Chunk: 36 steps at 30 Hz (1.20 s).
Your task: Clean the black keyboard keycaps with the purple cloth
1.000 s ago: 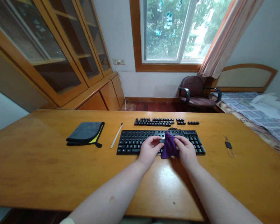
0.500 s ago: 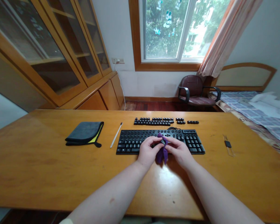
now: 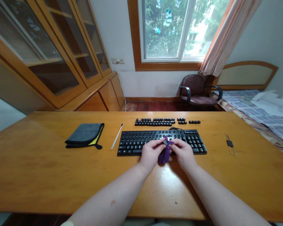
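Above the front of a black keyboard, both hands are closed on a small purple cloth. My left hand pinches it from the left, with a small dark piece at the fingertips that looks like a keycap, partly wrapped. From the right, my right hand pinches a fold of the same cloth between thumb and fingers. The cloth's loose end hangs below the fingers. Behind the hands, the keyboard's upper rows show bare switches where keycaps are off; its lower rows and number pad carry keycaps.
Loose keycaps lie in rows behind the keyboard. To its left are a white-handled thin brush and a folded grey towel. A wire keycap puller lies to the right on the wooden desk.
My fingers have shifted on the purple cloth, folding its top to the right and baring more of the small dark piece. The view has moved slightly.
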Motion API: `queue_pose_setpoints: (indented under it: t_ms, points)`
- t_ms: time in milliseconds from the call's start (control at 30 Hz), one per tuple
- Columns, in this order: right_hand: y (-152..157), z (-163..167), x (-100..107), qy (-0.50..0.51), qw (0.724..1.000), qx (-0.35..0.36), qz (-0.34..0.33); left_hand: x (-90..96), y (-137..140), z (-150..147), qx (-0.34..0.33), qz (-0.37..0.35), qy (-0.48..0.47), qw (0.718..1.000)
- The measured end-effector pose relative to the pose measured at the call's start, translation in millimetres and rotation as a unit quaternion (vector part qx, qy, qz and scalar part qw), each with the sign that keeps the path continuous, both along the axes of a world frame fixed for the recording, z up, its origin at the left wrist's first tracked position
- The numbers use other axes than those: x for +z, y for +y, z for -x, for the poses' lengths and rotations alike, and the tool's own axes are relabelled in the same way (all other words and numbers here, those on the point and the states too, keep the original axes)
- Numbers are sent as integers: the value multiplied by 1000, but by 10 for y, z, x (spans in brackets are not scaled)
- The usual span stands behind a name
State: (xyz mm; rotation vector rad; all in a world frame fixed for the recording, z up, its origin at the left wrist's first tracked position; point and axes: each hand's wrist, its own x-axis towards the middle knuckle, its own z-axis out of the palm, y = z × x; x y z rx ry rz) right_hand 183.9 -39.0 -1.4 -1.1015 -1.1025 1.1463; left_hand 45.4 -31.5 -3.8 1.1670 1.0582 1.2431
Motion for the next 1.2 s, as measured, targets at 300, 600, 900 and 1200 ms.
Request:
queue_pose_setpoints:
  t_ms: [300, 600, 900, 1200]
  points:
    - [26, -2, -68, -25, 1000, -11, 1, -35, 14, -32, -30, 7, -71, 997]
    - [58, -61, -82, -35, 998, -47, -5, -69, 59, 6, -5, -61, -19, 998]
    - [69, -46, -110, -29, 999, -19, 7, -85, 63, 9, -9, -56, -32, 998]
    - [77, -52, -118, -45, 997, 50, -24, -41, 41, 34, 3, -130, 40, 991]
